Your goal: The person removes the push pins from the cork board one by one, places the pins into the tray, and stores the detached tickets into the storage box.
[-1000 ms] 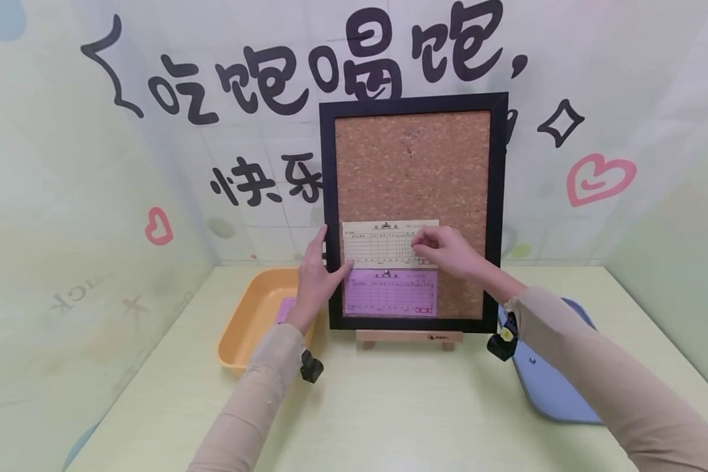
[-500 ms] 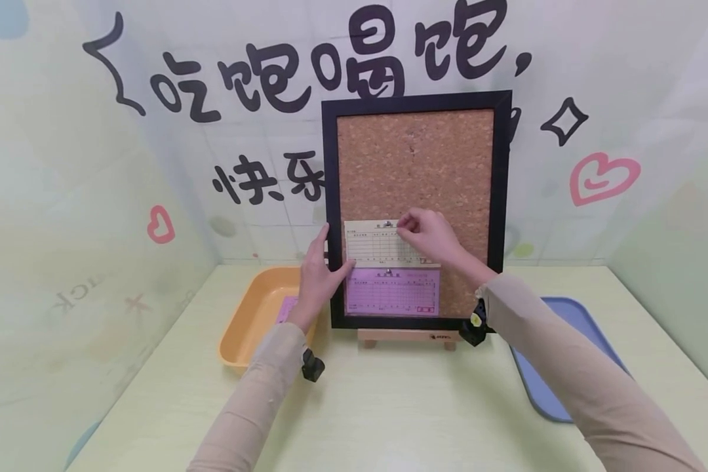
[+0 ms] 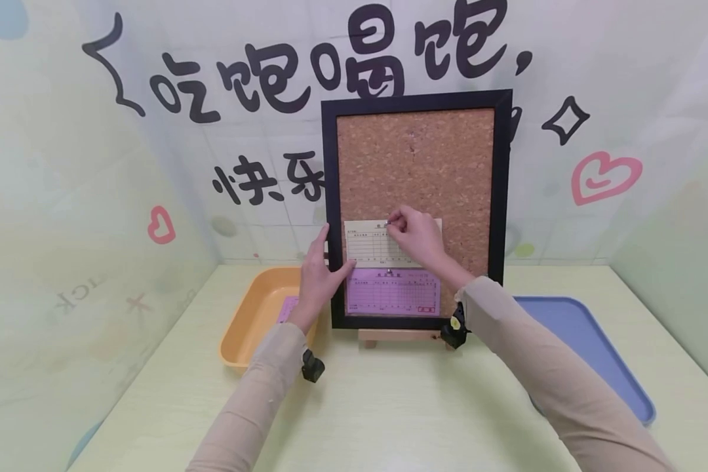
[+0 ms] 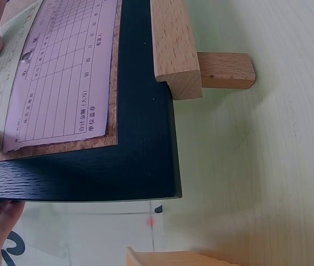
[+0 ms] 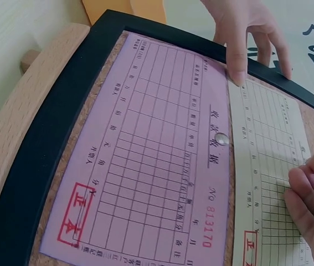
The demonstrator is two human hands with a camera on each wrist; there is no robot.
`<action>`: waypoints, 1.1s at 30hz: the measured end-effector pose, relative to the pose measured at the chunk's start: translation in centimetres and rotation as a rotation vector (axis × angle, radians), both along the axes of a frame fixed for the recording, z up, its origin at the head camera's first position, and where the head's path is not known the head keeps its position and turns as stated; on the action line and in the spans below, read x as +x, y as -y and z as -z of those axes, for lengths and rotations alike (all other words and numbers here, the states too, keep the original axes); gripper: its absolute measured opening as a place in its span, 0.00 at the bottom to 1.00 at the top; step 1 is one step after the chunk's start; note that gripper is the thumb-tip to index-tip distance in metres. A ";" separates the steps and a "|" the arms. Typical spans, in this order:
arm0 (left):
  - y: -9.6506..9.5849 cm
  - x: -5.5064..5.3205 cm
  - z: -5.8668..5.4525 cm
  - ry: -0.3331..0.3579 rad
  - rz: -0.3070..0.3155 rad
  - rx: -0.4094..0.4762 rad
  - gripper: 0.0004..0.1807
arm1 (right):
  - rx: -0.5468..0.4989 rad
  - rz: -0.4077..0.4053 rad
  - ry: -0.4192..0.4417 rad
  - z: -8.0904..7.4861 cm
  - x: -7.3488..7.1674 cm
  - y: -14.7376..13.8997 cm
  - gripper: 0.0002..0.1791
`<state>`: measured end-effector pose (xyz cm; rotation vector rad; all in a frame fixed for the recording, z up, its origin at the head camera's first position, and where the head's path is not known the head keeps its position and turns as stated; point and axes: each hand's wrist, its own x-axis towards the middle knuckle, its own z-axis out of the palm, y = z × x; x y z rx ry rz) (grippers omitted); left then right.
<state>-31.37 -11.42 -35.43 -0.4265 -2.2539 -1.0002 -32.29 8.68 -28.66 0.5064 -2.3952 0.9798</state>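
Observation:
A black-framed corkboard (image 3: 415, 164) stands upright, with a cream receipt (image 3: 362, 246) low on its cork and a purple receipt (image 3: 392, 295) directly below. My left hand (image 3: 318, 278) grips the left frame edge, thumb in front at the cream receipt's lower left corner, fingers behind. At the top of the cream receipt, my right hand (image 3: 419, 239) pinches a silver thumbtack (image 3: 387, 223) between thumb and forefinger. That tack is hidden in the right wrist view. A second thumbtack (image 5: 221, 138) pins the purple receipt's top edge.
Under the board is a small wooden easel (image 3: 401, 335). To the left sits an orange bin (image 3: 230, 341) with a purple slip (image 3: 287, 308) inside. A blue tray (image 3: 590, 341) lies on the right, partly behind the right sleeve. A printed wall rises close behind.
My right hand has moved left and up across the cream receipt, from its right part to the thumbtack at its top. The left hand keeps its hold on the frame.

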 end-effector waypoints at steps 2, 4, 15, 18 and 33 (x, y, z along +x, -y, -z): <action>0.0 0.0 0.0 -0.001 0.000 -0.002 0.45 | -0.001 0.026 -0.021 0.1 0.0 0.2 0.05; 0.0 0.0 0.0 -0.001 -0.001 -0.003 0.45 | -0.003 0.043 -0.047 0.3 0.0 0.4 0.05; 0.0 -0.1 0.1 -0.030 0.001 0.001 0.44 | -0.006 0.078 -0.103 0.6 -0.1 0.8 0.04; -0.1 0.0 0.1 -0.021 -0.003 0.005 0.44 | -0.012 0.066 -0.086 0.6 -0.2 0.7 0.04; 0.0 -0.1 0.3 -0.017 0.008 0.017 0.45 | 0.010 0.056 -0.059 0.7 -0.5 0.5 0.03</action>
